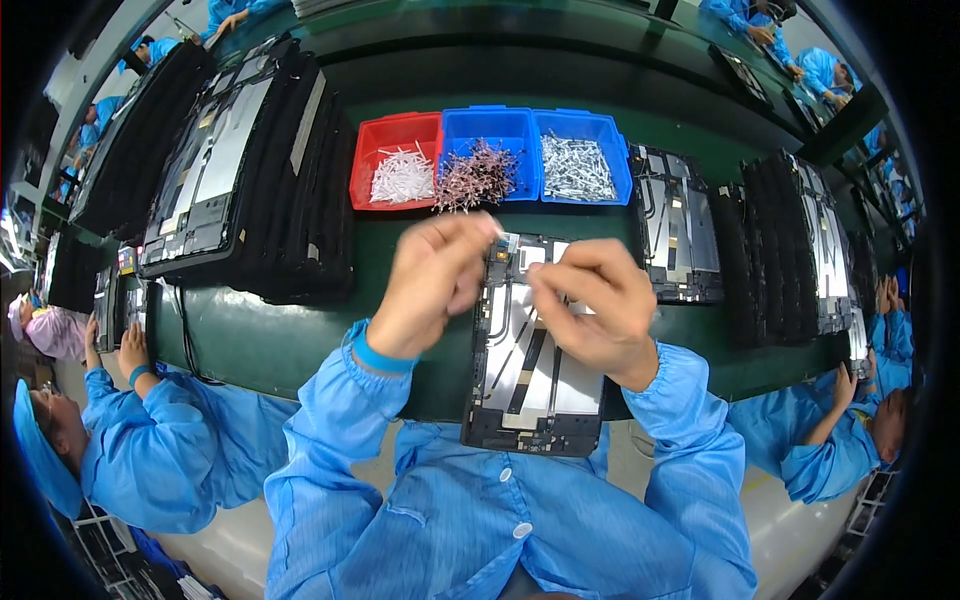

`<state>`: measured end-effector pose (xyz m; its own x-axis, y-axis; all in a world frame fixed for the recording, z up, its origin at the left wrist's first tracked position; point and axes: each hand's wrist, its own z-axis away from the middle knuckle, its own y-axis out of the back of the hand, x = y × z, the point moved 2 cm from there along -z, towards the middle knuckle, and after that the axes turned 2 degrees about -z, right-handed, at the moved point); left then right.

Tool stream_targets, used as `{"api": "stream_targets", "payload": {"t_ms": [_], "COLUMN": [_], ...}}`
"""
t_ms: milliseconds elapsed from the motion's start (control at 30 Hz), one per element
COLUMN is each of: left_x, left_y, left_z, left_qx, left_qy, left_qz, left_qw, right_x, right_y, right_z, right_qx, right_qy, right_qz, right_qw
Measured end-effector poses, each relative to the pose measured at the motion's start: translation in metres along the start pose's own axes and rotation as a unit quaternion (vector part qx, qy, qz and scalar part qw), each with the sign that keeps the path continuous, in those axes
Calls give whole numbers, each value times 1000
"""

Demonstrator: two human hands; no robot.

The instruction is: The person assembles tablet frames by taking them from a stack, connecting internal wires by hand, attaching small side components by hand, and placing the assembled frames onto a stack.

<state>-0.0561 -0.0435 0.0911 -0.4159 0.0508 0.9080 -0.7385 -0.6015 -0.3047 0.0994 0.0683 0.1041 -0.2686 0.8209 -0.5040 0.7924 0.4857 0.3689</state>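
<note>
Your open tablet (507, 345) lies before you, overhanging the table's (250, 335) near edge; its uncovered inside suggests unfinished work. Your left hand (425, 280) pinches a small pale piece (497, 230) near its top, apparently not yet fitted. Your right hand's (603, 305) fingers draw together over it; whether they grip anything, I cannot tell.

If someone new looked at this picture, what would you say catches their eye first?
Most likely the red plastic bin and two blue plastic bins of small slender parts, side by side beyond the hands on the dark green table. Next come the bare left hand and bare right hand, at the far end of a flat black-and-silver device. Similar black-and-silver panels stand in a thick row to the left.
</note>
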Motion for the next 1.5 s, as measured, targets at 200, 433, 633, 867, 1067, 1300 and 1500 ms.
{"api": "stream_targets", "payload": {"t_ms": [200,433,633,867,1067,1300,1500], "left_x": [13,-40,-41,-14,12,-3,-6], "left_y": [60,32,15,19,-14,-65,-72], "left_z": [-57,32,39,49,57,53,47], "left_qx": [355,-14,14,-124,-190,61,53], "left_qy": [-415,-59,-9,135,93,-537,-501], "left_qz": [-642,-433,-382,-105,-225,-578,-550], "left_qw": [538,899,924,977,951,612,666], "right_x": [23,31,41,19,-30,-50,-53], "right_y": [11,28,33,63,88,79,70], "right_z": [9,47,54,-5,-55,-45,-44], "right_qx": [43,28,38,29,57,14,-56], "right_qy": [-359,-397,-413,-317,-231,-190,-168], "right_qz": [-303,-298,-294,-327,-397,-483,-477], "right_qw": [882,867,861,890,887,855,861]}}
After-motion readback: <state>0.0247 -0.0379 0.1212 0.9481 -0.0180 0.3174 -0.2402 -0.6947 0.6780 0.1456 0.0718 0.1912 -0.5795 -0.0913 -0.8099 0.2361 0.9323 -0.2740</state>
